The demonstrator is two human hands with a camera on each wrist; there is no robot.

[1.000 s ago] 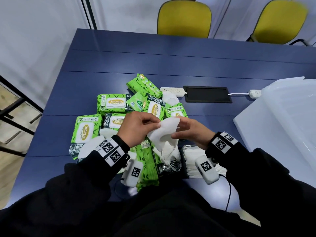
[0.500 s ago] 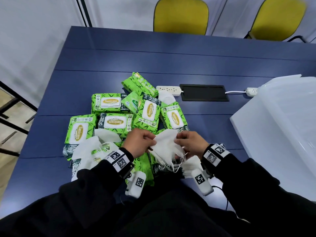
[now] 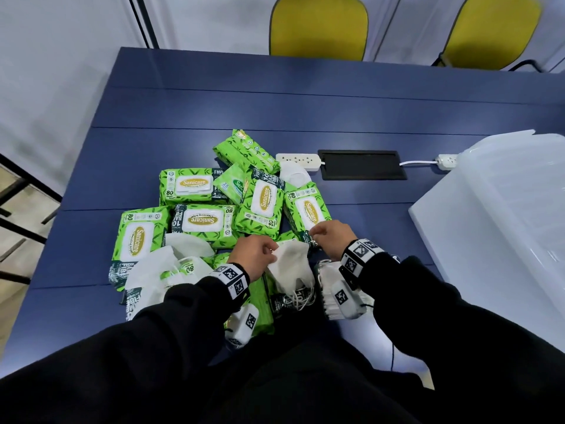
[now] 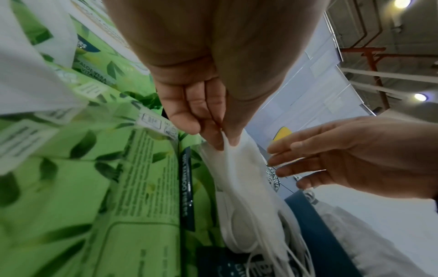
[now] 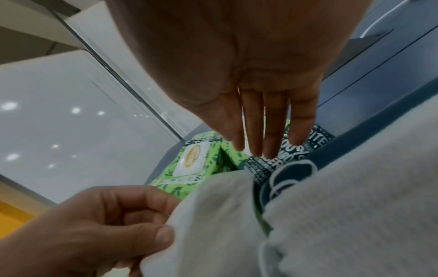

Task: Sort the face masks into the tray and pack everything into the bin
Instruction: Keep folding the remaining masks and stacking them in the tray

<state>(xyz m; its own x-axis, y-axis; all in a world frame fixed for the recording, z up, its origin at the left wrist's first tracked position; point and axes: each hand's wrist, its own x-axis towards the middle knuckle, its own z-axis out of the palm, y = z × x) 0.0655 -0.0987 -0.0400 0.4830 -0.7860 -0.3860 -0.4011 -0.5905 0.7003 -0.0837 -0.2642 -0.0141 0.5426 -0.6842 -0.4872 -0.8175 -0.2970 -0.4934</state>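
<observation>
So on the left side of the table [image 3: 153, 96] there's a heap of green wipe packs [image 3: 191, 185] with a few loose white face masks [image 3: 159, 270] draped over them near the front edge. The left hand [image 3: 255, 255] is right in the middle of it, thumb and fingers [image 4: 213, 138] pinching the top corner of a small bunch of masks [image 3: 292, 269], which hangs down with the ear loops dangling. These things look super light and floppy, so I'd guess grabbing the fabric body near an edge works better than the loops, which seem likely to tangle and snag on the packs. Next over, the right hand [image 3: 331, 237] isn't holding anything, its fingers [image 5: 272, 127] straight and close together, tips down on the dark end of a wipe pack [image 5: 279, 159] just beside the bunch. Far right is the translucent plastic bin [image 3: 519, 209], nothing visibly packed in it yet, so there's lots left to do.
</observation>
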